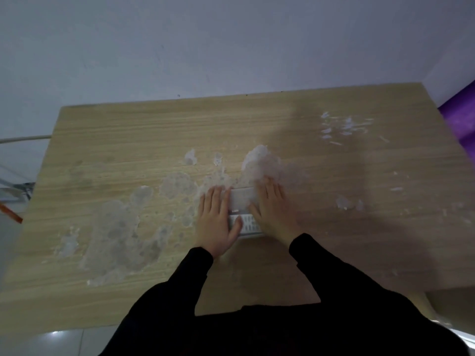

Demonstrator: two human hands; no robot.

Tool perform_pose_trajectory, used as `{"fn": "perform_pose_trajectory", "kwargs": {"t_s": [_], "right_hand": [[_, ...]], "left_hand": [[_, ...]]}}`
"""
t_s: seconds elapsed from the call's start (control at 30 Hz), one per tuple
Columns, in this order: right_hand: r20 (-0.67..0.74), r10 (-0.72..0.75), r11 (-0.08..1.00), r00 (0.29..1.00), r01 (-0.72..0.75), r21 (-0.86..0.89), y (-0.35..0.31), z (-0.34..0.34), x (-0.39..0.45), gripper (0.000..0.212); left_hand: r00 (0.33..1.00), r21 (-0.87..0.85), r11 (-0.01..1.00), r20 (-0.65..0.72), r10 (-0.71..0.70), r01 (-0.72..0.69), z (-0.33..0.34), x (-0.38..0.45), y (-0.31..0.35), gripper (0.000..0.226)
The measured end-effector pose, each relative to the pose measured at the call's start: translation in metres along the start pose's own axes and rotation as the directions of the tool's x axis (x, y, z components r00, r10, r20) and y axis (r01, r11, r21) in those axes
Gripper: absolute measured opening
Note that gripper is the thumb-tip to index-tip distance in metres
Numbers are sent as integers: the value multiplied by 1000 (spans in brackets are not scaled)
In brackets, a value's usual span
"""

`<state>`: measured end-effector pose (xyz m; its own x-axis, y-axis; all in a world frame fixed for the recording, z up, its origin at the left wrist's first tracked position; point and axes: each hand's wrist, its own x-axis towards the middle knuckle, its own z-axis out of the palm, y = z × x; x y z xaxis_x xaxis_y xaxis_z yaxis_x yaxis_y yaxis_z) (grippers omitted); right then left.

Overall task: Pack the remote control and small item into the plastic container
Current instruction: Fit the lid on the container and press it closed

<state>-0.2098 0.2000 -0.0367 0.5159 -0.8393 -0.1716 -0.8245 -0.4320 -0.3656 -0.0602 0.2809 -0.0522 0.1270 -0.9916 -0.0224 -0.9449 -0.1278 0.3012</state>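
A small clear plastic container (241,199) lies on the wooden table (128,140), in front of my body. A white remote control (248,223) with rows of buttons shows in its near half. My left hand (216,222) lies flat along the container's left side, thumb across the remote's buttons. My right hand (270,209) covers the right side, fingers stretched past the far edge. Both hands press against the container. A small item cannot be made out; the hands hide part of the container.
White dried residue patches (123,227) cover the table's middle and left, with flakes at the far right (341,127). A purple object (460,116) stands off the right edge. An orange-tipped thing (10,213) and a cable (23,138) lie beyond the left edge.
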Motion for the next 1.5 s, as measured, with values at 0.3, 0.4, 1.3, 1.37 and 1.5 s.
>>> {"fn": "perform_pose_trajectory", "kwargs": {"t_s": [0.3, 0.4, 1.3, 1.37, 1.5], "right_hand": [[-19, -91, 993, 996, 89, -82, 5, 14, 1, 68], [-27, -86, 995, 996, 84, -57, 7, 15, 3, 64], [-24, 180, 980, 983, -177, 87, 17, 22, -31, 78], [-63, 169, 982, 984, -163, 91, 13, 23, -30, 77], [-87, 158, 984, 984, -149, 96, 9, 21, -16, 76]], "left_hand": [[997, -9, 999, 68, 32, -31, 2, 11, 0, 81], [997, -8, 1000, 68, 27, -27, 5, 13, -1, 79], [972, -467, 861, -19, -235, 200, 14, -9, 7, 71], [967, -521, 830, -31, -251, 199, 10, -7, 8, 68], [948, -565, 794, -62, -311, 223, 6, -1, 5, 65]]}}
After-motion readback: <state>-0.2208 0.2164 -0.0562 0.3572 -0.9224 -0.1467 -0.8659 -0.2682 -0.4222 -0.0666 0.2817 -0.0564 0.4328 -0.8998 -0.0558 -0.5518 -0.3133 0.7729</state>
